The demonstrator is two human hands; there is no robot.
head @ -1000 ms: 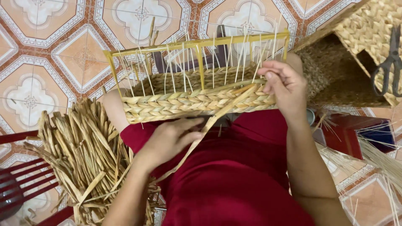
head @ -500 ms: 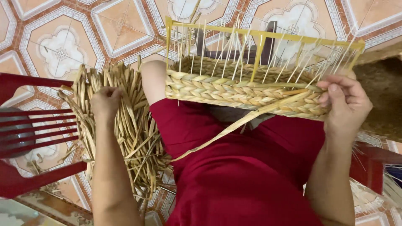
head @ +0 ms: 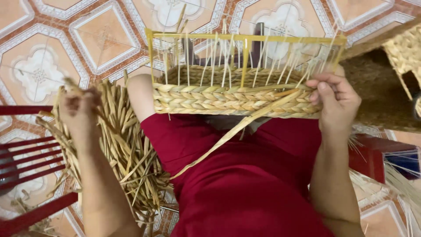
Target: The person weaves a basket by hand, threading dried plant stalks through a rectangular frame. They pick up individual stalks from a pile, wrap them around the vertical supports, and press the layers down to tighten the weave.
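Observation:
A half-woven straw basket [head: 232, 98] on a yellow wire frame [head: 245, 37] rests on my lap, over red clothing [head: 245, 184]. My right hand [head: 335, 103] grips the basket's right end, pinching the woven band and a long loose strand [head: 219, 140] that trails down across my lap. My left hand [head: 81, 112] reaches out to the left into a pile of dried straw strips [head: 125, 149] on the floor and closes on some strips; it is motion-blurred.
A red plastic chair [head: 26, 166] stands at the lower left. Finished woven baskets [head: 394, 74] sit at the upper right, with a red and blue stool [head: 386, 156] below them. Patterned floor tiles [head: 105, 35] lie all around.
My left hand left the lap and loose strand and reached left into the straw pile. The view swung left. My right hand stays on the basket's right end.

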